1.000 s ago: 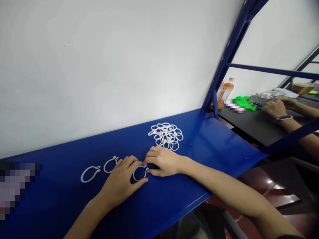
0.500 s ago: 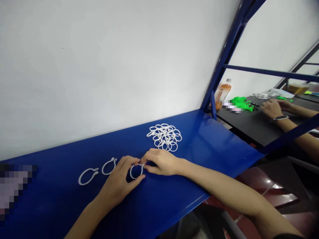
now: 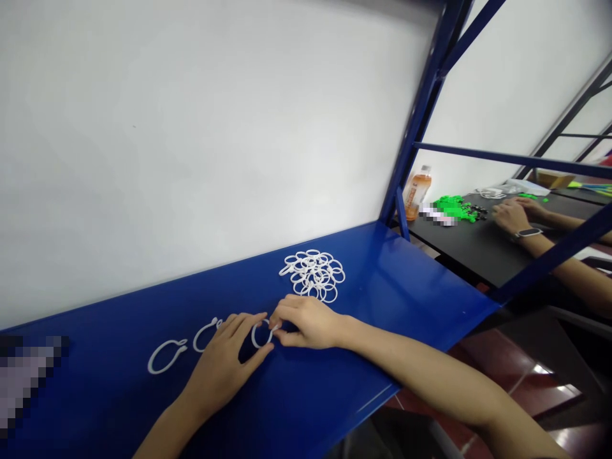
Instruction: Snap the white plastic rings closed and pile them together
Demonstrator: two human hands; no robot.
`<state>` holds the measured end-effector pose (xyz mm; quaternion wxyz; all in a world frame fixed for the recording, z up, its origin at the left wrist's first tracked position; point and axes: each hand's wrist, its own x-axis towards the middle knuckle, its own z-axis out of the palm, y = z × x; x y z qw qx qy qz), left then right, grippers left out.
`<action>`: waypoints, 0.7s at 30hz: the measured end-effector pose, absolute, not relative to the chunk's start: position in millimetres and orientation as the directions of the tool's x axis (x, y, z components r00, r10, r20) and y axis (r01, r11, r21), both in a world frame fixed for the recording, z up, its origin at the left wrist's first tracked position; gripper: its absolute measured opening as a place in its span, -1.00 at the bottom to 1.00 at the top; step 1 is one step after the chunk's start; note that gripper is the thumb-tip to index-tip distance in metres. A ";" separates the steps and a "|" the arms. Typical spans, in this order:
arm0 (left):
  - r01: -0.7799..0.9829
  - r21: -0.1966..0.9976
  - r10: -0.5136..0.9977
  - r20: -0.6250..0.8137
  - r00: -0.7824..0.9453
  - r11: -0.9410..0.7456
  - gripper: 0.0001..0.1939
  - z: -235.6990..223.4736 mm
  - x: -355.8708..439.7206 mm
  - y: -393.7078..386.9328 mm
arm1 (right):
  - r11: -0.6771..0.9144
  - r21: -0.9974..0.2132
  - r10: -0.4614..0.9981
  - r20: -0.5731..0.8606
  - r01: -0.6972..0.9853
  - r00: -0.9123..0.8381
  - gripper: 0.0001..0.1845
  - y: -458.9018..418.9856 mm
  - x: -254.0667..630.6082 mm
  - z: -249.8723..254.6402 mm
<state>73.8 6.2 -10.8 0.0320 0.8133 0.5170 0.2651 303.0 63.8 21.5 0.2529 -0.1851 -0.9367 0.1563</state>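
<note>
A white plastic ring (image 3: pixel 253 339) with a gap at its right side is held low over the blue tabletop between my hands. The index finger and thumb of my left hand (image 3: pixel 222 354) reach round it and grip it from both sides. My right hand (image 3: pixel 306 322) pinches its end near the gap between thumb and fingers. Left of my hands lie two more rings with small looped ends: a white ring (image 3: pixel 152 360) in full view and another white ring (image 3: pixel 196 341) partly hidden behind my left hand. A pile of white rings (image 3: pixel 313 274) sits just beyond my right hand.
The blue table (image 3: pixel 354 357) runs along a pale wall (image 3: pixel 215 127). A blue metal frame (image 3: pixel 414 121) rises at its right end. Beyond it, another person's hands (image 3: pixel 511 213) are at a black table with green pieces (image 3: pixel 454 207) and a bottle (image 3: pixel 418 194).
The view has shifted, so the table appears slightly lower. My right fingers have moved a little down along the ring's right end, its gap now showing. My left hand still surrounds the ring.
</note>
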 end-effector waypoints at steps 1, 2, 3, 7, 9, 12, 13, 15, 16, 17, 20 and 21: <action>0.828 0.314 0.856 0.397 0.331 -0.465 -0.62 -12.0 73.2 6.7 | 0.884 -0.384 0.424 0.422 0.265 -0.801 -0.89 63.5 302.9 21.3; 0.830 0.305 0.854 0.399 0.334 -0.467 -0.62 -13.0 72.7 7.3 | 0.885 -0.383 0.424 0.428 0.265 -0.798 -0.89 63.2 302.8 21.2; 0.831 0.300 0.851 0.405 0.334 -0.468 -0.61 -13.7 72.4 7.7 | 0.885 -0.382 0.426 0.431 0.266 -0.796 -0.89 62.8 302.6 21.2; 0.829 0.296 0.842 0.427 0.329 -0.474 -0.61 -12.5 72.3 7.9 | 0.885 -0.374 0.428 0.421 0.276 -0.800 -0.85 61.1 301.9 21.7; 0.825 0.296 0.838 0.431 0.334 -0.481 -0.61 -10.6 72.4 7.1 | 0.892 -0.363 0.414 0.420 0.269 -0.807 -0.84 60.5 301.8 21.8; 0.823 0.280 0.827 0.444 0.345 -0.494 -0.62 -9.0 72.4 6.1 | 0.897 -0.355 0.406 0.421 0.265 -0.811 -0.85 60.4 301.9 21.3; 0.823 0.274 0.823 0.449 0.349 -0.498 -0.63 -8.9 72.5 6.0 | 0.896 -0.356 0.408 0.421 0.266 -0.810 -0.85 60.5 301.9 21.2; 0.816 0.267 0.810 0.465 0.356 -0.512 -0.63 -9.0 73.0 6.4 | 0.892 -0.368 0.412 0.419 0.263 -0.809 -0.84 60.8 302.1 21.3; 0.810 0.270 0.804 0.473 0.360 -0.521 -0.63 -8.8 73.6 6.6 | 0.889 -0.377 0.415 0.420 0.261 -0.807 -0.84 61.0 302.3 21.5; 0.801 0.279 0.800 0.477 0.363 -0.530 -0.64 -8.5 74.3 6.8 | 0.884 -0.388 0.421 0.421 0.260 -0.803 -0.84 61.1 302.4 21.8; 0.774 0.345 0.815 0.459 0.355 -0.532 -0.66 -5.5 76.8 6.3 | 0.864 -0.437 0.444 0.430 0.249 -0.786 -0.82 61.1 303.0 22.6; 0.764 0.377 0.825 0.447 0.345 -0.523 -0.67 -3.9 77.6 5.6 | 0.855 -0.461 0.452 0.434 0.239 -0.779 -0.81 60.9 303.2 22.8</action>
